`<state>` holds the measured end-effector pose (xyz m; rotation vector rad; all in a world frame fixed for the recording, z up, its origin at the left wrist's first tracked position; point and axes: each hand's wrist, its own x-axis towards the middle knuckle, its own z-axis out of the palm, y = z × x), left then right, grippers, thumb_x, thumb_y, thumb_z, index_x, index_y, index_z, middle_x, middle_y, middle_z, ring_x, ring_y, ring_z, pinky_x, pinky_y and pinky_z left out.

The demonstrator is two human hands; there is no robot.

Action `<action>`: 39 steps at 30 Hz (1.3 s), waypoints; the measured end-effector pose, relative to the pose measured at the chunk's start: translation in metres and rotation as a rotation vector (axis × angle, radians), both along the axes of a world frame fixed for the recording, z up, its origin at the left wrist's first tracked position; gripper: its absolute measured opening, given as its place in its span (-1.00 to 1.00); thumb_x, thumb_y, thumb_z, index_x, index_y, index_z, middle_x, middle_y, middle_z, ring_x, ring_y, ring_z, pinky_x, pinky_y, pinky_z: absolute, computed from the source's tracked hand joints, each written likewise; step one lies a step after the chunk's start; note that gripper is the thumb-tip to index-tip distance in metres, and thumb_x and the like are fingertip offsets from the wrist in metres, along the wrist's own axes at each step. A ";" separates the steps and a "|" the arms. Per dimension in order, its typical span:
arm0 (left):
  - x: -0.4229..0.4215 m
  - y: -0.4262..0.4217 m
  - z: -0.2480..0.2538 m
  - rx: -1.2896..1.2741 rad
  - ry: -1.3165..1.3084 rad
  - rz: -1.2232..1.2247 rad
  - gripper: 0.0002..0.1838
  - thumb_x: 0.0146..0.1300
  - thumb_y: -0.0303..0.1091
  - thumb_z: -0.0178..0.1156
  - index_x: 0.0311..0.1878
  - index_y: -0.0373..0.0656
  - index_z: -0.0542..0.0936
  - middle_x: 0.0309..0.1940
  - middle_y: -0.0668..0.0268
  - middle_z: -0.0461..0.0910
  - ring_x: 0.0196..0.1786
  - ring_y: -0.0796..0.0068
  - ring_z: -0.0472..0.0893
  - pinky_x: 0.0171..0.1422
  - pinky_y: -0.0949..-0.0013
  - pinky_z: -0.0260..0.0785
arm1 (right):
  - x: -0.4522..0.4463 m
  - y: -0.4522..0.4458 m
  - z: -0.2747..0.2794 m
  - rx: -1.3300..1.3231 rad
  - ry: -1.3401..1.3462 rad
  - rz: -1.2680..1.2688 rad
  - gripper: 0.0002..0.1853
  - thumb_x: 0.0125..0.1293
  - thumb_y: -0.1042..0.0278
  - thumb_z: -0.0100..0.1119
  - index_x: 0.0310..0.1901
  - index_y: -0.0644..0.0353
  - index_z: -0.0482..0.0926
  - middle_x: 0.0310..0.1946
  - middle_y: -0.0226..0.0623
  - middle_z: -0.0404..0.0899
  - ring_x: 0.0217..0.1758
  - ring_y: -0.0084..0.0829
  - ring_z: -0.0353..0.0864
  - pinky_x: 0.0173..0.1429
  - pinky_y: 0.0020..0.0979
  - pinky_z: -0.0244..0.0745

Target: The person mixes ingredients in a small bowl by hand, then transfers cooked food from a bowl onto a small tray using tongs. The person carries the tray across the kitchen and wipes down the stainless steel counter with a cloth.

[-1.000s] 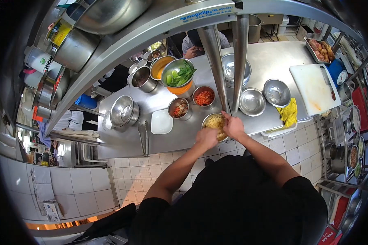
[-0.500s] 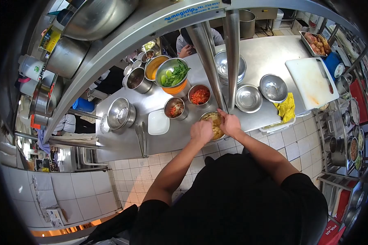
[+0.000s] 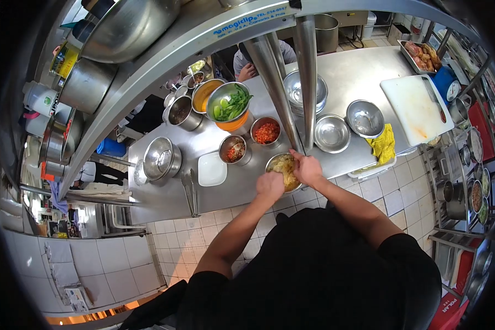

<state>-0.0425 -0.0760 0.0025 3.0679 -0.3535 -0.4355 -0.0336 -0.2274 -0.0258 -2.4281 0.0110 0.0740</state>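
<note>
A metal bowl (image 3: 273, 160) with a pale yellow, lumpy mixture (image 3: 284, 168) sits near the front edge of the steel table. My right hand (image 3: 308, 169) grips its right rim, fingers closed and pointing to the far side. Over the near left part of the bowl is my left hand (image 3: 270, 186), its fingers curled into a fist; whatever it holds is hidden. Just beyond the bowl stand a pot of chopped red pieces (image 3: 267, 132) and a pot with a red and brown mix (image 3: 235, 149). To the left lies a white square dish (image 3: 212, 169).
Steel shelf posts (image 3: 308, 82) rise close behind the bowl. Metal bowls (image 3: 333, 133), a yellow cloth (image 3: 383, 144) and a white cutting board (image 3: 418, 113) with a knife are to the right. Tongs (image 3: 191, 191) and leafy greens (image 3: 234, 104) lie leftward. Another person (image 3: 247, 63) is across the table.
My left hand has shifted toward the near side of the bowl, uncovering more of the mixture. My right hand keeps its hold on the rim. The view has shifted slightly.
</note>
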 end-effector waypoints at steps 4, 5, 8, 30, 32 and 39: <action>-0.006 -0.001 0.054 -0.044 0.106 -0.071 -0.81 -0.06 -0.37 0.07 -0.41 -0.18 0.63 -0.39 0.05 0.60 -0.29 0.08 0.61 -0.20 0.12 0.46 | -0.004 0.000 0.000 -0.020 0.018 0.017 -0.58 0.15 0.34 -0.09 0.08 -0.12 0.45 -0.44 0.02 0.57 -0.37 0.02 0.56 -0.17 -0.06 0.48; -0.005 -0.001 0.058 -0.055 0.116 -0.076 -0.81 -0.07 -0.36 0.08 -0.41 -0.18 0.63 -0.38 0.05 0.60 -0.28 0.08 0.61 -0.20 0.12 0.46 | -0.003 0.000 0.000 -0.028 0.023 0.023 -0.58 0.15 0.33 -0.09 0.09 -0.12 0.44 -0.44 0.03 0.57 -0.37 0.02 0.56 -0.17 -0.06 0.48; -0.005 -0.001 0.026 0.047 0.172 -0.133 -0.81 -0.07 -0.36 0.10 -0.37 -0.16 0.61 -0.37 0.05 0.60 -0.27 0.08 0.61 -0.20 0.12 0.46 | -0.002 0.001 -0.006 -0.003 -0.024 0.033 -0.54 0.11 0.37 -0.05 0.11 -0.11 0.43 -0.47 0.02 0.56 -0.41 0.01 0.55 -0.24 -0.07 0.47; 0.010 -0.004 0.021 -0.112 0.054 -0.020 -0.80 0.01 -0.39 0.04 -0.26 -0.15 0.53 -0.33 0.03 0.58 -0.25 0.03 0.59 -0.19 0.09 0.44 | 0.001 0.001 -0.007 -0.028 -0.035 0.023 -0.58 0.15 0.36 -0.08 0.08 -0.07 0.46 -0.47 0.07 0.54 -0.42 0.04 0.55 -0.23 -0.05 0.47; 0.014 -0.003 0.017 -0.114 0.062 0.023 -0.80 0.01 -0.38 0.04 -0.26 -0.14 0.53 -0.31 0.03 0.58 -0.24 0.04 0.59 -0.19 0.09 0.44 | -0.001 0.002 -0.007 -0.018 -0.051 0.015 -0.58 0.15 0.36 -0.08 0.08 -0.08 0.46 -0.48 0.08 0.54 -0.43 0.04 0.55 -0.24 -0.05 0.47; -0.008 -0.009 0.045 -0.122 0.139 -0.099 -0.82 -0.02 -0.38 0.06 -0.29 -0.07 0.54 -0.38 0.05 0.57 -0.23 0.02 0.58 -0.21 0.06 0.43 | -0.002 0.000 -0.001 -0.020 0.021 0.010 -0.55 0.13 0.32 -0.06 0.12 -0.14 0.43 -0.41 0.03 0.57 -0.34 0.01 0.57 -0.16 -0.07 0.48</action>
